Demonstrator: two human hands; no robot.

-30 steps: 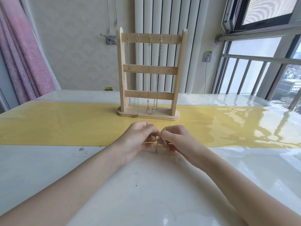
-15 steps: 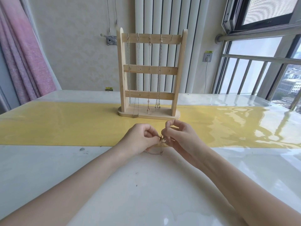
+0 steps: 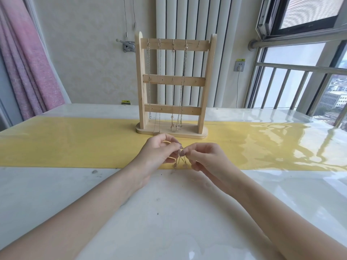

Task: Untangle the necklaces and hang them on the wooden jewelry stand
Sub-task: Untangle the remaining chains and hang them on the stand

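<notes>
Head view: necklace (image 3: 180,156) pinched between left hand (image 3: 158,152) and right hand (image 3: 207,158), dangling below.

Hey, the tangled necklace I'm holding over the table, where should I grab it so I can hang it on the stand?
Probably by the top, where the left hand and right hand already pinch the tangled necklace. Its strands hang loose below, so gripping there would likely tighten the knot. Come from above, then lift toward the bare hook at the right end of the top bar of the wooden jewelry stand.
</notes>
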